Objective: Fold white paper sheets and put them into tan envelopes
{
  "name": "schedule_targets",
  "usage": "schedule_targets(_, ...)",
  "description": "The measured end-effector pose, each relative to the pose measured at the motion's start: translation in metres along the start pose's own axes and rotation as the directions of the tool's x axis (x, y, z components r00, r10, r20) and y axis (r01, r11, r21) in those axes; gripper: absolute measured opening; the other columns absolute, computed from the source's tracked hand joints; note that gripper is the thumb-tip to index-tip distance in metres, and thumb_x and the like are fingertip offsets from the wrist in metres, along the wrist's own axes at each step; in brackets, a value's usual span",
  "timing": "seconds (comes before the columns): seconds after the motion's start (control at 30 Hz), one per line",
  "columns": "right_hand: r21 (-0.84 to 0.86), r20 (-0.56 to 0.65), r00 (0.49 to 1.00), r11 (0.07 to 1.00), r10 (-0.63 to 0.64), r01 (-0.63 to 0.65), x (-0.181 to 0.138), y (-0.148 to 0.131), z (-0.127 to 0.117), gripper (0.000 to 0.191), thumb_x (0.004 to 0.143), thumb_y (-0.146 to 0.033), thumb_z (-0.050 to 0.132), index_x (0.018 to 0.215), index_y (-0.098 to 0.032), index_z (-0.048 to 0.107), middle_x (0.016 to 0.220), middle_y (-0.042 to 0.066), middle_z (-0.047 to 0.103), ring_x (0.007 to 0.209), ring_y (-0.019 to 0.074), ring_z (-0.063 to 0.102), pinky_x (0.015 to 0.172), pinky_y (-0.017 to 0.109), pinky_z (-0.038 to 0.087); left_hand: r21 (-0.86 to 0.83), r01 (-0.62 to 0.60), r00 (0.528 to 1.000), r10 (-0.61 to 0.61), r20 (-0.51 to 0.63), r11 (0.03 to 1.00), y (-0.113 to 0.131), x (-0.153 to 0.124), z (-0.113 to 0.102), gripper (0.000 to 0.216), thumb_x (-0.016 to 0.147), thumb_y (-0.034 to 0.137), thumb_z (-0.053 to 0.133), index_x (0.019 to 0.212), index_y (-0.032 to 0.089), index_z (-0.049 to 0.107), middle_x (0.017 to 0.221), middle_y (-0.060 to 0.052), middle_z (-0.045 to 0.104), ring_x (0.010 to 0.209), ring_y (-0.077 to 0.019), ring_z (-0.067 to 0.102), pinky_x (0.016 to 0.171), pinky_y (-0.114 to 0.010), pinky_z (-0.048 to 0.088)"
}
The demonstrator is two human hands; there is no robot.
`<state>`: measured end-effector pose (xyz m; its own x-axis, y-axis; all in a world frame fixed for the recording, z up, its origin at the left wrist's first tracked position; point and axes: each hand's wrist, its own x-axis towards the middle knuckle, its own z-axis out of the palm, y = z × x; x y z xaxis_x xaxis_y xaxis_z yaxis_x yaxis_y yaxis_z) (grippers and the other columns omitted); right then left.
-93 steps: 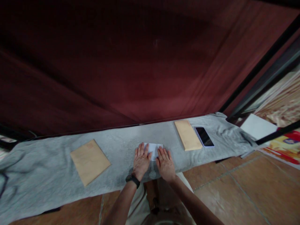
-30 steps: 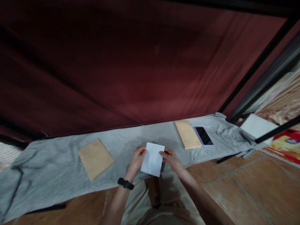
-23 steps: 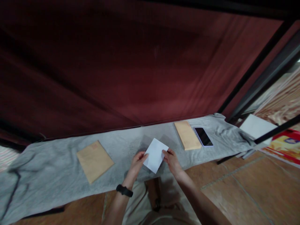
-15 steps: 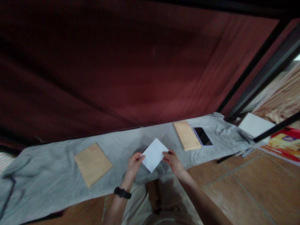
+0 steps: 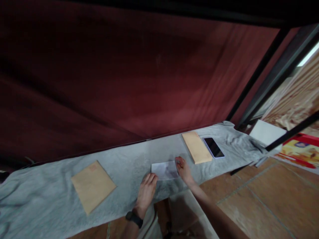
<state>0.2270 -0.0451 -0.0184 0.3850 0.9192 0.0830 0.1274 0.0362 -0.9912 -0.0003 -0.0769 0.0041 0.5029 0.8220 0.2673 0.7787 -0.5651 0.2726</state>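
A white sheet of paper (image 5: 164, 170) lies in front of me, its long side running left to right. My left hand (image 5: 147, 189), with a dark band at the wrist, is closed at the paper's lower left corner, knuckles up. At the opposite end, my right hand (image 5: 183, 169) pinches the right edge between thumb and fingers. Left of the paper lies a flat brown envelope (image 5: 93, 186) with a faint reddish mark near its top corner. A stack of brown envelopes (image 5: 196, 147) sits just beyond my right hand.
A phone (image 5: 214, 147) with a dark screen lies right of the stack. Grey cloth (image 5: 124, 156) covers the narrow bench. Behind it rises a dark red panel (image 5: 149, 83). On the right are a black metal bar (image 5: 294, 131), a white board (image 5: 266, 131) and a red-yellow package (image 5: 301, 151).
The paper went from a tilted diamond, held up, to a wide, lower rectangle close to the cloth. Both hands shifted with it. The view has tilted slightly.
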Motion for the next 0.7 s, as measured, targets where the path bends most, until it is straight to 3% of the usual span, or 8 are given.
schedule_targets(0.07,-0.075,0.017,0.997,0.995,-0.072,0.073,-0.017,0.005,0.007,0.033,0.084,-0.035,0.059,0.111,-0.019,0.071,0.127,0.012,0.067,0.121,0.0287,0.059,0.105,0.049,0.045,0.072,-0.041,0.998,0.037,0.052,0.997,0.002,-0.004,0.009,0.031,0.086,0.001,0.046,0.1,0.023,0.064,0.107,-0.003,0.067,0.103,-0.0217,0.061,0.094,-0.038,0.052)
schedule_targets(0.1,-0.198,0.096,0.979,0.96,-0.18,0.196,-0.026,0.006,0.012,0.036,0.09,-0.031,0.051,0.12,-0.02,0.067,0.136,0.012,0.062,0.126,0.0264,0.057,0.108,0.048,0.044,0.091,-0.055,0.997,0.049,0.061,0.994,0.003,-0.006,0.011,0.033,0.085,0.0,0.047,0.102,0.023,0.064,0.109,-0.003,0.067,0.104,-0.0219,0.061,0.095,-0.039,0.051)
schedule_targets(0.17,-0.409,0.284,0.904,0.813,-0.318,0.415,-0.043,0.008,0.021,0.041,0.097,-0.024,0.042,0.133,-0.02,0.06,0.144,0.011,0.056,0.132,0.0223,0.052,0.111,0.044,0.043,0.101,-0.064,0.997,0.059,0.052,0.993,0.004,-0.007,0.013,0.035,0.085,0.0,0.047,0.105,0.023,0.065,0.111,-0.003,0.067,0.106,-0.0219,0.061,0.098,-0.039,0.05)
schedule_targets(0.23,-0.577,0.381,0.852,0.627,-0.36,0.523,-0.055,0.01,0.025,0.042,0.099,-0.024,0.042,0.139,-0.019,0.056,0.147,0.011,0.054,0.137,0.0224,0.048,0.113,0.044,0.04,0.084,-0.065,0.997,0.063,0.034,0.994,0.002,-0.01,0.012,0.035,0.086,0.001,0.047,0.106,0.023,0.066,0.113,-0.004,0.068,0.107,-0.0218,0.062,0.099,-0.039,0.05)
schedule_targets(0.37,-0.728,0.419,0.824,0.4,-0.382,0.556,-0.063,0.013,0.022,0.047,0.101,-0.032,0.048,0.145,-0.018,0.049,0.151,0.012,0.05,0.141,0.0246,0.043,0.117,0.046,0.034,0.025,-0.019,1.0,0.019,-0.007,0.999,-0.001,-0.015,0.011,0.035,0.086,0.004,0.045,0.106,0.022,0.069,0.115,-0.006,0.071,0.107,-0.0228,0.064,0.099,-0.04,0.051)
schedule_targets(0.5,-0.757,0.437,0.807,0.323,-0.396,0.568,-0.061,0.017,0.016,0.049,0.102,-0.033,0.046,0.147,-0.015,0.047,0.152,0.012,0.047,0.142,0.0242,0.041,0.117,0.043,0.031,0.021,0.046,0.998,-0.045,-0.049,0.999,0.008,-0.005,0.02,0.036,0.093,0.015,0.042,0.119,0.019,0.068,0.126,-0.008,0.068,0.119,-0.0232,0.062,0.103,-0.041,0.05)
schedule_targets(0.6,-0.765,0.46,0.796,0.279,-0.393,0.58,-0.06,0.021,0.015,0.05,0.102,-0.031,0.044,0.149,-0.015,0.044,0.155,0.012,0.044,0.144,0.0245,0.039,0.119,0.043,0.028,0.092,0.041,0.997,-0.035,-0.064,0.995,0.017,0.011,0.035,0.047,0.099,0.023,0.038,0.142,0.012,0.051,0.147,-0.013,0.054,0.139,-0.0254,0.047,0.112,-0.046,0.044)
schedule_targets(0.7,-0.779,0.454,0.805,0.268,-0.383,0.567,-0.06,0.024,0.013,0.052,0.102,-0.03,0.043,0.151,-0.015,0.041,0.156,0.012,0.042,0.144,0.026,0.037,0.119,0.046,0.026,0.167,0.046,0.998,-0.037,-0.06,0.985,0.02,0.019,0.049,0.053,0.1,0.029,0.037,0.147,0.007,0.043,0.152,-0.017,0.047,0.144,-0.0286,0.04,0.115,-0.049,0.039)
